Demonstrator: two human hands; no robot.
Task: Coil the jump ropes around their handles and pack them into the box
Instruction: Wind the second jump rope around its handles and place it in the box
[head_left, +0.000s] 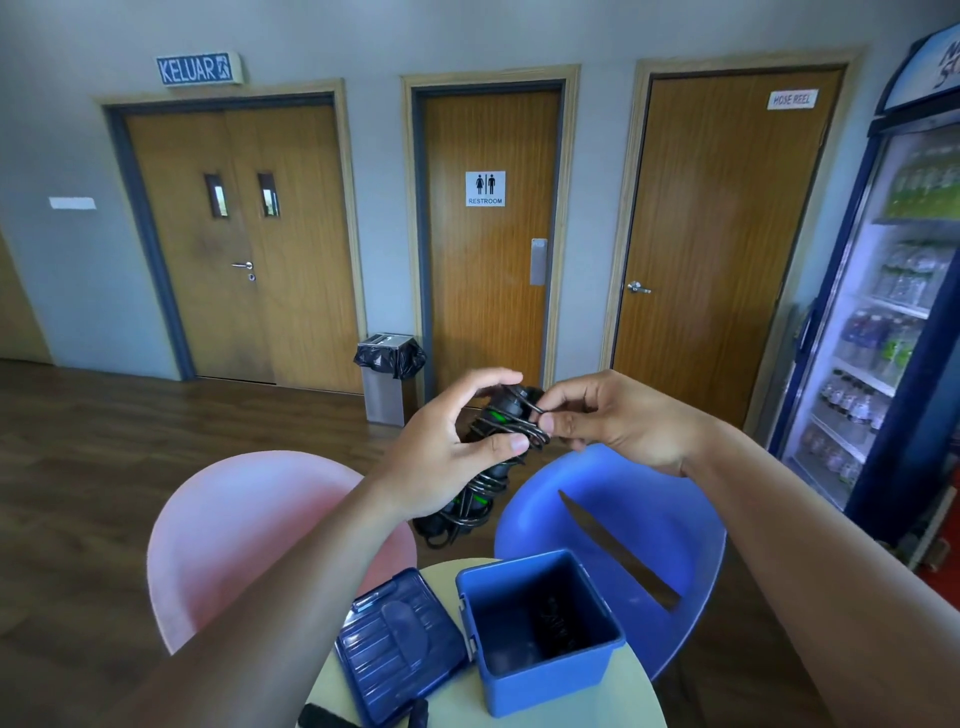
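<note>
Head view: left hand grips the jump rope handles mid-frame, right hand pinches its cord; coiling looks nearly done, packing remains, open box waits at 6 o'clock, lid at its 9.

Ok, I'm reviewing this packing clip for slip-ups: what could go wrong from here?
1. The right hand only pinches the cord; if it slips, the coils on the jump rope may unwind.
2. The left hand holds the bundle in the air beyond the table, so a drop would likely hit the floor.
</note>
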